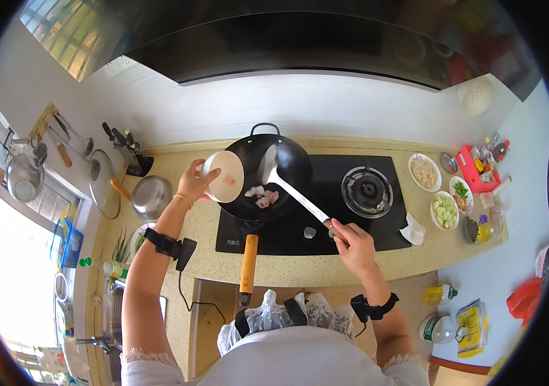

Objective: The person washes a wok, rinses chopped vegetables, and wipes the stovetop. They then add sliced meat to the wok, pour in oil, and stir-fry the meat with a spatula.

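Observation:
My left hand (198, 179) grips a white bowl (226, 166) by its rim, tilted over the left side of a black wok (296, 154). A small pinkish piece clings inside the bowl. Several pale pink-and-white meat pieces (264, 197) lie on the wok's near inner wall. In my right hand (357, 245) is the wooden handle of a metal wok spatula (298, 195), its blade resting in or just over the wok. The wok's wooden handle (249, 260) points toward me. Under it is the left side of a black gas cooktop (322, 241).
The right burner (367, 192) has no pan. Further right stand a bowl of sliced green vegetable (444, 211), a plate of chopped greens (460, 189) and a bowl of pale shredded food (425, 173). At left are a metal basin (151, 197), a glass lid (103, 183) and a knife block (139, 164).

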`<state>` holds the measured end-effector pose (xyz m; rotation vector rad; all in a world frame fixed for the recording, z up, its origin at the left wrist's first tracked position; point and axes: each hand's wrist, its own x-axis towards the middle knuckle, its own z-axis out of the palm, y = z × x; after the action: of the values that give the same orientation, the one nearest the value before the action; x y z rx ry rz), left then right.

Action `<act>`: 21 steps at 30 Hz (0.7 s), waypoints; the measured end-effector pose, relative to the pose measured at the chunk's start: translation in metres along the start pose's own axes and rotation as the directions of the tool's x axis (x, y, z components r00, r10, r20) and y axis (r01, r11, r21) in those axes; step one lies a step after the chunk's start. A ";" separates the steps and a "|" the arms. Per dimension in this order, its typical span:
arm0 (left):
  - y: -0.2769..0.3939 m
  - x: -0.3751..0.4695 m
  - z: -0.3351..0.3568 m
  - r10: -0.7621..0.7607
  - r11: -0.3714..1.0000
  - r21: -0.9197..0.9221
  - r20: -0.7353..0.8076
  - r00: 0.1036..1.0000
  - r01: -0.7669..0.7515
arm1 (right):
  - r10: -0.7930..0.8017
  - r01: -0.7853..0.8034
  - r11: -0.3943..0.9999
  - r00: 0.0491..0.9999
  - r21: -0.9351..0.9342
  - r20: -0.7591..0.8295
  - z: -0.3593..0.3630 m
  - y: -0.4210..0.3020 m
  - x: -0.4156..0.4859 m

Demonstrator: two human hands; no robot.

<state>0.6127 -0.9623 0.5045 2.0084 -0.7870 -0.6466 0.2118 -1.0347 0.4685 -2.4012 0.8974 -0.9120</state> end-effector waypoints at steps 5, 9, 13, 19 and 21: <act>0.001 -0.005 0.003 -0.043 0.996 -0.077 -0.010 0.999 0.042 | -0.048 0.054 0.989 0.998 0.138 -0.040 0.016 -0.007 -0.002; 0.004 -0.009 0.006 -0.046 0.996 -0.080 0.018 0.999 0.047 | -0.158 0.158 0.987 0.987 0.020 -0.009 0.034 -0.017 0.002; 0.000 -0.011 0.003 -0.015 1.000 0.005 -0.033 0.999 0.016 | -0.131 0.129 0.990 0.991 -0.053 -0.030 0.026 -0.011 0.002; -0.021 -0.019 -0.020 -0.128 0.951 -0.299 -0.127 0.984 0.085 | 0.097 -0.117 0.972 0.989 0.205 0.108 -0.007 0.011 -0.001; -0.027 -0.034 -0.031 -0.197 0.861 -0.495 -0.112 0.974 0.117 | 0.137 -0.185 0.953 0.969 0.239 0.205 -0.011 0.015 0.003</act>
<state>0.6192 -0.9098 0.5010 1.6387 -0.3185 -0.6886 0.1989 -1.0490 0.4687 -2.1167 0.8348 -0.6821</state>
